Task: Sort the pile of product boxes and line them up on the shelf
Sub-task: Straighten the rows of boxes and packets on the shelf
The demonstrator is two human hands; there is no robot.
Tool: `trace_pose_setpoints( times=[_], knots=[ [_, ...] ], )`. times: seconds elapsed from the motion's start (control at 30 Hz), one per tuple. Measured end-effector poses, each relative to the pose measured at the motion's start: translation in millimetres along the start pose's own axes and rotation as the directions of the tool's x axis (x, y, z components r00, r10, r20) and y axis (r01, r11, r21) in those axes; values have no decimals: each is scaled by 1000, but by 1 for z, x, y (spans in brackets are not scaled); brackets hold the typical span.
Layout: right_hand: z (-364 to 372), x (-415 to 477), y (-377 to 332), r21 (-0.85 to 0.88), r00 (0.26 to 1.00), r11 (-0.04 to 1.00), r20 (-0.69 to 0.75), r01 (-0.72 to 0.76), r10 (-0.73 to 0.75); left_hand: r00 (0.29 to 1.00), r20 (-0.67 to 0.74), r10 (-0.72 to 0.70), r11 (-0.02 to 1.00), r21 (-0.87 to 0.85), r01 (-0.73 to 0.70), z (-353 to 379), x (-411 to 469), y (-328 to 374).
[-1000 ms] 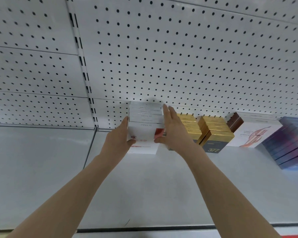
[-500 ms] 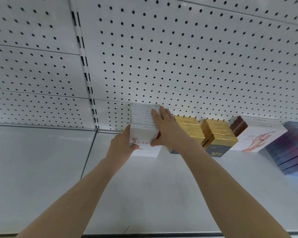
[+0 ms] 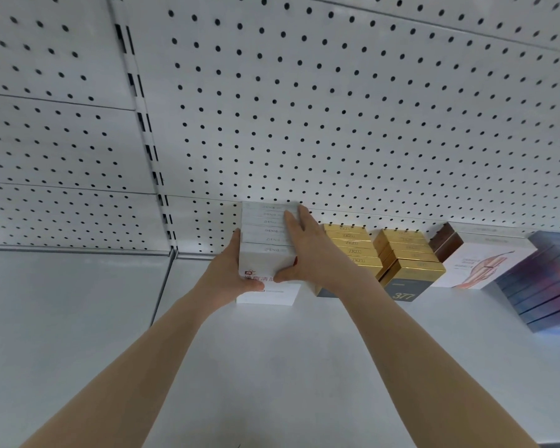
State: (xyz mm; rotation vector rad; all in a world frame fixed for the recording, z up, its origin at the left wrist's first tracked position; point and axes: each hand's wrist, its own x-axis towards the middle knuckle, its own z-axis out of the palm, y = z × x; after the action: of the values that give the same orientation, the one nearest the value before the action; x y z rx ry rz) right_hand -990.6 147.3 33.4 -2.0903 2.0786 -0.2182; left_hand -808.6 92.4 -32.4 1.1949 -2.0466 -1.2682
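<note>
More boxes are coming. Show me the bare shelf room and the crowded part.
Bare: the shelf in front of the rows, and everything left of the white boxes. Crowded: against the pegboard rightward, gold boxes through blue boxes.

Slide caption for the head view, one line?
Shelving: left hand and right hand hold the white boxes on the shelf beside gold boxes.

Left forearm (image 3: 136, 360) and right forearm (image 3: 411, 350) extended, converging. Left grip (image 3: 232, 276) clasps the left side of the stack (image 3: 265, 234), thumb across its front; right grip (image 3: 307, 250) spans the top, thumb hooked below.
</note>
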Motion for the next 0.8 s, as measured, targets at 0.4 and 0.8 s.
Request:
trace_pose_setpoints(
  times=[0.4,0.8],
  knots=[
    [33,-26,-8,-328,897,935,-363,133,-254,942,-264,209,947,294,-128,10,-25,-11],
    [32,-29,-10,-338,927,935,-306,108,-217,946,-236,223,928,347,-132,6,-26,-11]
  ],
)
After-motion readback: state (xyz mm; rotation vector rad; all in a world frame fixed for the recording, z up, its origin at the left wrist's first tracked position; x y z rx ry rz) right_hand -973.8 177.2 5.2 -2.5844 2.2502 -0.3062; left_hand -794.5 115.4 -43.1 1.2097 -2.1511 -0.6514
